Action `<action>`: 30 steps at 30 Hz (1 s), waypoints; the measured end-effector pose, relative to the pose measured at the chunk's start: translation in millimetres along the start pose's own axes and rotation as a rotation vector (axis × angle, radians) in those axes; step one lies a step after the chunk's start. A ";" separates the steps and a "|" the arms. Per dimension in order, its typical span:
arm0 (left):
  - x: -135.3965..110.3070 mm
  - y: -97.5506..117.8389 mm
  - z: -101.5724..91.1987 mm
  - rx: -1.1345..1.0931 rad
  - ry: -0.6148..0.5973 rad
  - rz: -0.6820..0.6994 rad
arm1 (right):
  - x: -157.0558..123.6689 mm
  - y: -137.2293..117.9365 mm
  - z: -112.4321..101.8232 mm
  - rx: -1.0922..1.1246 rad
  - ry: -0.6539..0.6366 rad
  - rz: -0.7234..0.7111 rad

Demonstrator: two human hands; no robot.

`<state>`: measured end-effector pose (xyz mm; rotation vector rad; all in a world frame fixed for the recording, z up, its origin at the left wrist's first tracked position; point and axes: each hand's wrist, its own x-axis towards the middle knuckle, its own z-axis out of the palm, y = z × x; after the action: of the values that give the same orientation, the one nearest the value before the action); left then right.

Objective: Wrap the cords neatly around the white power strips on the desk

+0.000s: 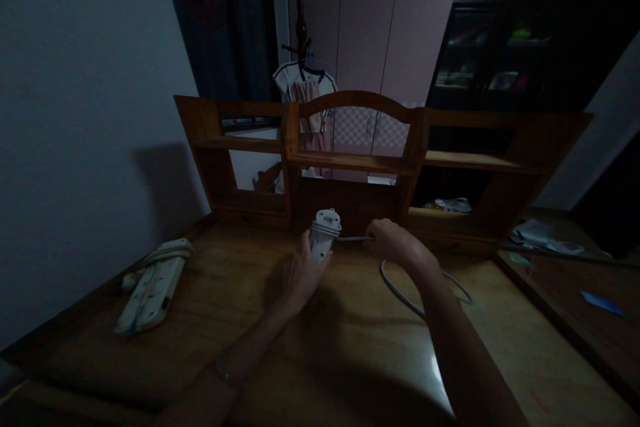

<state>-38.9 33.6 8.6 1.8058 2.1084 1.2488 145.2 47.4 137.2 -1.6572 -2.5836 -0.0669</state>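
Left fingers (306,255) closed round a white, labelled power strip (325,235), right fingers (374,240) pinching its grey cable (400,293)

The picture is dim and grainy, with muddy colours. The brightest thing is the white plastic block (324,233) gripped by the left hand (300,273). The grey cord (355,238) pinched by the right hand (393,243) shows clearly beside it. A small glare patch shines on the desk (350,347) below and right of the grip, with broad soft shadow around it. Left of the grip, the shelf unit (240,147) throws a dark shadow on the wall (75,147), so light comes from the right. Far right, the cabinet (500,67) is almost black. Straight lines bow toward the edges.
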 end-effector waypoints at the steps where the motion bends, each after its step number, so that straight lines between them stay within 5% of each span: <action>1: 0.8 -0.5 -0.5 0.049 0.002 0.015 | -3.5 9.4 -5.2 0.007 -0.008 0.020; 7: 8.9 -12.7 -1.4 0.123 -0.055 -0.023 | -33.1 47.7 -42.0 0.150 0.063 -0.020; 14: 6.0 -9.1 3.0 0.105 -0.145 0.123 | -52.5 0.6 -62.2 0.209 0.299 -0.211; 21: -16.4 14.9 -10.0 -0.005 -0.366 0.646 | -47.0 -3.1 -60.4 0.255 0.321 -0.258; 30: -25.1 24.8 -15.4 0.133 -0.394 0.724 | -22.3 -1.3 -38.1 0.458 0.305 -0.388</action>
<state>-20.8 3.3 23.8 2.7313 1.3910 0.7364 154.7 23.7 173.4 -0.9071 -2.4066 0.2181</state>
